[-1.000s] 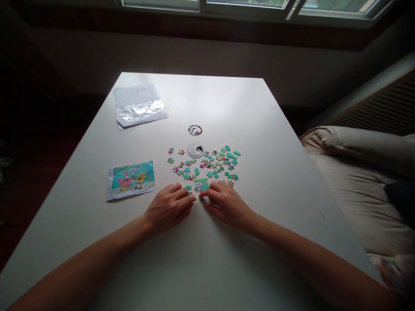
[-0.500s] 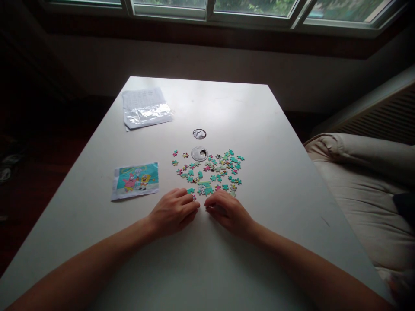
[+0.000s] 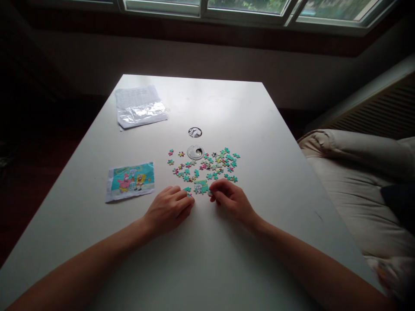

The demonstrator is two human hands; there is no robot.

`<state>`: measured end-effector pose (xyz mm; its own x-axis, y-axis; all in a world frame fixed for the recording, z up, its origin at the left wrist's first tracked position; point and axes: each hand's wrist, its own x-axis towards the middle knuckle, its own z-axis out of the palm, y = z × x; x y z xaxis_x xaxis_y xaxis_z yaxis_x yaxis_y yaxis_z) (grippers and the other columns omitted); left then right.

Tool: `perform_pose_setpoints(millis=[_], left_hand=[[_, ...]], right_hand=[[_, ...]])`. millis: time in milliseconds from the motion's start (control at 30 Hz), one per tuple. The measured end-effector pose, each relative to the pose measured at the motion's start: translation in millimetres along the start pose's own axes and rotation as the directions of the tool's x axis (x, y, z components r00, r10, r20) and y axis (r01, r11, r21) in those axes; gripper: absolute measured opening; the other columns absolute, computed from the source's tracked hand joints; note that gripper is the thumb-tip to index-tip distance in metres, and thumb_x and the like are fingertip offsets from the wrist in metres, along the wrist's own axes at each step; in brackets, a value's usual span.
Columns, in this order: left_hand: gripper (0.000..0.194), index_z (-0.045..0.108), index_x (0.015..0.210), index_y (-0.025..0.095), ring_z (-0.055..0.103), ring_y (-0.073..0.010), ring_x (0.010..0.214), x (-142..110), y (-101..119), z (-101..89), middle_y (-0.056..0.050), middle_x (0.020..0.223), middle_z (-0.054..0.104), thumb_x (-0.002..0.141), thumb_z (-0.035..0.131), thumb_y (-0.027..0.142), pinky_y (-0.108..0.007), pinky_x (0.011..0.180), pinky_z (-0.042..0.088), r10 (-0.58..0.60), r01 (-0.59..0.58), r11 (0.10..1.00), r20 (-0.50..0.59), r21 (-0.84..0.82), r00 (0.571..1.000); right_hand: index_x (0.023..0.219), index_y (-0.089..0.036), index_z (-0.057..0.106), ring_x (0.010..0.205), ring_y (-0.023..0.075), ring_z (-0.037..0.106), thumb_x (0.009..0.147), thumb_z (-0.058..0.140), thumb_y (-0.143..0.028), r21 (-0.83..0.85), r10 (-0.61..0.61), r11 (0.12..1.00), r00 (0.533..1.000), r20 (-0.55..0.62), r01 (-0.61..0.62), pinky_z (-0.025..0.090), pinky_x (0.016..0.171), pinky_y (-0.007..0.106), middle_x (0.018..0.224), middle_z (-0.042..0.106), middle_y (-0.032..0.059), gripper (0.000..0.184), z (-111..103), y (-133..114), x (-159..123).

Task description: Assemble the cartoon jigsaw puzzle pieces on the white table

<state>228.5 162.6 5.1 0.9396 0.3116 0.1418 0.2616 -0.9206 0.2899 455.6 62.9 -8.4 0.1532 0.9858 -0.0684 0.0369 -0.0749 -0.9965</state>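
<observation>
A small joined block of puzzle pieces, showing a pale cartoon face on green, lies flat between my two hands. My right hand is closed, thumb and forefinger pinching a puzzle piece close to the block's right edge. To the left of the block, my left hand rests on the table with its fingers curled; what they hold, if anything, is hidden. Beside its fingertips lies a loose green piece. Several more loose puzzle pieces, green, pink and yellow, spread out beyond my hands.
A picture sheet with cartoon figures lies left on the white table. Papers with a clear plastic sleeve are at the far left. A round silvery disc and a round hole sit mid-table. A cushioned seat stands at right.
My right hand has shifted away from my left hand and now pinches a piece by the block's right edge. My left hand stays curled in place. The view has shifted slightly.
</observation>
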Motion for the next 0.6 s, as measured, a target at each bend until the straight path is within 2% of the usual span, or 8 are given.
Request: perform_pose_setpoints(millis=[200,300,467,600], left_hand=[[0.023,0.065,0.104,0.022,0.051,-0.0212,0.082,-1,0,0.6,-0.004,0.087,0.065,0.103,0.044,0.029,-0.037,0.077,0.039,0.002,-0.002,1.0,-0.003,-0.005,1.0],[0.023,0.065,0.102,0.022,0.05,-0.0206,0.08,-1,0,-0.1,-0.004,0.084,0.064,0.103,0.043,0.029,-0.036,0.075,0.039,0.008,-0.008,1.0,-0.011,0.004,1.0],[0.024,0.065,0.094,0.022,0.05,-0.0195,0.076,-1,-1,0.0,-0.003,0.078,0.063,0.103,0.044,0.029,-0.035,0.072,0.038,-0.009,0.009,1.0,-0.038,0.007,0.999],[0.026,0.065,0.087,0.022,0.05,-0.0188,0.074,-2,-1,0.2,-0.002,0.076,0.062,0.102,0.045,0.029,-0.035,0.07,0.038,-0.016,0.017,1.0,-0.06,0.016,0.998]], right_hand=[[0.103,-0.021,0.06,0.071,0.0141,0.064,0.091,0.063,-0.031,0.022,0.053,0.998,0.999,-0.013,-0.053,0.049,0.058,0.024,0.079,0.063,-0.0008,0.017,-1,-1,2],[0.106,-0.022,0.06,0.073,0.0134,0.062,0.091,0.062,-0.028,-0.075,0.013,0.997,1.0,-0.005,-0.013,0.048,0.063,0.025,0.082,0.063,-0.001,0.017,-1,-2,-1],[0.1,-0.022,0.064,0.065,0.011,0.053,0.088,0.059,-0.015,-0.417,-0.081,0.901,0.991,0.108,0.119,0.043,0.063,0.025,0.081,0.063,-0.0018,0.016,1,-8,-8],[0.098,-0.022,0.064,0.082,0.0168,0.056,0.084,0.06,-0.006,-0.526,-0.225,0.793,0.951,0.214,0.306,0.043,0.075,0.029,0.086,0.063,0.0018,0.022,2,-10,-8]])
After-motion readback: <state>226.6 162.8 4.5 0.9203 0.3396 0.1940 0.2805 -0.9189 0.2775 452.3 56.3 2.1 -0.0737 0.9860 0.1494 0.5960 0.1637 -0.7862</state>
